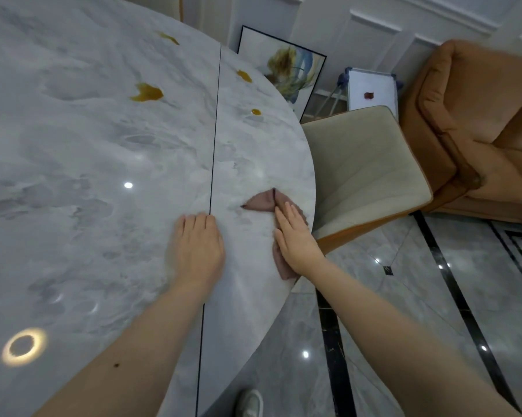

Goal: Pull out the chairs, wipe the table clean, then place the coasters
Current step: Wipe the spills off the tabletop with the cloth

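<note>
Pressing flat-fingered, the right hand [296, 239] pins the cloth [262, 203], its long axis along the table [103, 145] edge.

table: round grey marble top [88, 176], dark seam across it, amber spills [147, 93] on the far part
cloth: mauve rag [261, 203], crumpled flat near the right rim
chair: cream seat [365, 167], pulled back beside the rim

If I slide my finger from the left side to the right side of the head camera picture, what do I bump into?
Ring-shaped light reflection → left hand flat on the table → right hand pressing the cloth → beige chair → orange sofa.
</note>
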Motion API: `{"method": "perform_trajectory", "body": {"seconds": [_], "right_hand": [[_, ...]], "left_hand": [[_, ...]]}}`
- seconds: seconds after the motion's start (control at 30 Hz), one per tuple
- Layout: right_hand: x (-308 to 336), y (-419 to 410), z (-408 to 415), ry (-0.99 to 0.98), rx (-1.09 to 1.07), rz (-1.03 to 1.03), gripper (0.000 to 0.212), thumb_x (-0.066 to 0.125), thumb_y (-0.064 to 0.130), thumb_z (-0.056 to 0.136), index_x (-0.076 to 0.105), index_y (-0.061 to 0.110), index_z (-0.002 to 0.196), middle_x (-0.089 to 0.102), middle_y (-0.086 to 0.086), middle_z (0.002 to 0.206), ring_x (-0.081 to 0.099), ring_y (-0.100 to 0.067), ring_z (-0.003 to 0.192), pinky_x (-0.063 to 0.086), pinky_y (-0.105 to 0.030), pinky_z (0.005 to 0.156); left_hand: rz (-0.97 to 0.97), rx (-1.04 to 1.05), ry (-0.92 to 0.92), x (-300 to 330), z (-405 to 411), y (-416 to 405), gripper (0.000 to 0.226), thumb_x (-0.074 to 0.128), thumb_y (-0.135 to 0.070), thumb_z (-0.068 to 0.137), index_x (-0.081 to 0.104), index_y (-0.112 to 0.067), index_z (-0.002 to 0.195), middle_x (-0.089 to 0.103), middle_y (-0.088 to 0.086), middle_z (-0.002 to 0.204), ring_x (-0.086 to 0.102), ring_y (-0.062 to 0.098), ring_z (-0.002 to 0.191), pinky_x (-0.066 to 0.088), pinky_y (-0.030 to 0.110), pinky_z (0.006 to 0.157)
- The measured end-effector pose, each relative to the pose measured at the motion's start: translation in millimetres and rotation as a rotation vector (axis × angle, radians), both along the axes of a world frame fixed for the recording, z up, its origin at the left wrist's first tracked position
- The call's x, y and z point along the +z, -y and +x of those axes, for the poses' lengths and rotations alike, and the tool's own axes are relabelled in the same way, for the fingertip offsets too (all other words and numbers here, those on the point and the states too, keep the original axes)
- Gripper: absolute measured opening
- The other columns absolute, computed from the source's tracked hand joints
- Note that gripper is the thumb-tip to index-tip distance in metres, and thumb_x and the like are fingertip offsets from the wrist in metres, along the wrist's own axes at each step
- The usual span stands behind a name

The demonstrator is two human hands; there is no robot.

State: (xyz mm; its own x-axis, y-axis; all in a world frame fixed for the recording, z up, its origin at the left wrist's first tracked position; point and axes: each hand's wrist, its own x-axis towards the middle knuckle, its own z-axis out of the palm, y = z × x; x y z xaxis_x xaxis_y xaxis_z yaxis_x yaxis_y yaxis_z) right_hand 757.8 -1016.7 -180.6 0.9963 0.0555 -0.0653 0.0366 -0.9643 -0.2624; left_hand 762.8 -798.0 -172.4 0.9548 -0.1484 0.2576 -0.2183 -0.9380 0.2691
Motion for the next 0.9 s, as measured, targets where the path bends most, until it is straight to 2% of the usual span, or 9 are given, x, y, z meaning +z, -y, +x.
{"method": "perform_trajectory", "body": {"seconds": [0.1,0.17,0.23,0.37,0.57,0.73,0.9], "right_hand": [[-6,3,36,0.013,-0.117,-0.079,0.059,0.026,0.034,0.103,0.007,0.006,0.151,-0.002,-0.016,0.159,-0.003,-0.026,0.147,-0.003,-0.038,0.120],[-7,8,64,0.006,-0.172,-0.090,0.061,0.025,0.037,0.102,0.005,0.005,0.151,-0.003,-0.018,0.158,-0.003,-0.028,0.147,-0.002,-0.040,0.120],[-5,10,91,0.004,-0.206,-0.090,0.062,0.023,0.038,0.102,0.005,0.006,0.151,-0.003,-0.019,0.158,-0.004,-0.029,0.147,-0.003,-0.041,0.120],[0,9,144,0.007,-0.172,-0.095,0.061,0.024,0.037,0.102,0.008,0.005,0.152,-0.001,-0.019,0.158,-0.002,-0.029,0.147,-0.003,-0.039,0.120],[2,-12,150,0.028,0.111,-0.074,0.057,0.025,0.035,0.103,0.012,0.011,0.152,0.002,-0.012,0.160,0.000,-0.023,0.148,-0.004,-0.034,0.118],[0,-22,96,0.020,0.389,-0.072,0.062,0.014,0.043,0.097,0.018,0.013,0.151,0.009,-0.012,0.159,0.007,-0.023,0.148,0.002,-0.035,0.120],[10,22,45,-0.039,0.705,-0.132,0.059,0.021,0.043,0.099,0.013,0.017,0.152,0.004,-0.006,0.160,-0.001,-0.016,0.147,-0.004,-0.030,0.119]], "left_hand": [[0.009,0.005,-0.044,-1,28,9,0.048,0.028,-0.018,0.085,0.062,0.001,0.114,0.062,0.018,0.117,0.058,0.034,0.110,0.039,0.044,0.101],[0.029,0.013,-0.081,-10,43,15,0.052,0.026,-0.021,0.088,0.056,0.001,0.124,0.056,0.018,0.129,0.052,0.035,0.121,0.033,0.043,0.106],[0.021,0.036,-0.092,-18,48,17,0.052,0.025,-0.023,0.091,0.052,0.000,0.129,0.052,0.018,0.134,0.048,0.034,0.126,0.023,0.040,0.107],[0.016,0.074,-0.099,-27,49,21,0.053,0.023,-0.027,0.095,0.045,-0.004,0.138,0.046,0.014,0.142,0.039,0.030,0.134,0.019,0.039,0.112],[-0.010,0.086,-0.131,-26,50,22,0.053,0.023,-0.028,0.096,0.044,-0.005,0.139,0.044,0.012,0.143,0.039,0.029,0.134,0.019,0.038,0.112],[-0.030,0.091,-0.134,-22,48,22,0.056,0.020,-0.029,0.096,0.046,-0.002,0.137,0.045,0.015,0.143,0.040,0.030,0.134,0.020,0.039,0.112],[-0.028,0.084,-0.139,-23,48,21,0.057,0.018,-0.027,0.095,0.045,0.001,0.136,0.045,0.016,0.143,0.039,0.031,0.134,0.022,0.042,0.113]]}}
